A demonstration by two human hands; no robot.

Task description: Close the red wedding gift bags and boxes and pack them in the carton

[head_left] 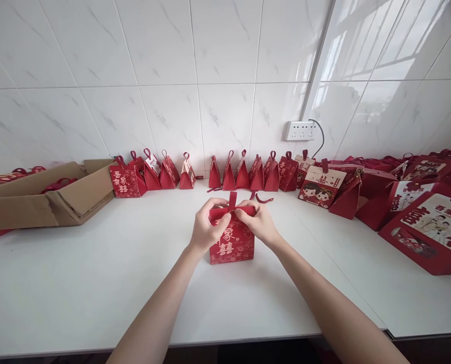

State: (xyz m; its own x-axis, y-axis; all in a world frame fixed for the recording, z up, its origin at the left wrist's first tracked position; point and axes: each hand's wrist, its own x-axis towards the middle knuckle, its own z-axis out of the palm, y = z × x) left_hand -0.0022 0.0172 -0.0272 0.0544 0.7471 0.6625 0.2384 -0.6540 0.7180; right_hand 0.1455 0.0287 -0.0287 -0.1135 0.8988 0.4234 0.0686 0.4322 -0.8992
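Observation:
A red gift box [237, 247] with pale lettering and flower print stands upright on the white table, its printed face toward me. My left hand [209, 225] grips its top left edge, thumb in front and fingers behind. On the top right, my right hand [259, 221] pinches the edge the same way. Both thumbs press near the middle, at the base of a red ribbon loop [232, 200] that sticks up between them. The fingers behind the box are partly hidden. Just behind my right hand lies a loose red ribbon [264, 200].
Several red gift boxes with ribbon loops [242, 174] stand in a row along the tiled wall. An open cardboard box [24, 210] sits at the left. Larger red boxes [434, 222] crowd the right side. A power socket [300, 131] with a cable is on the wall.

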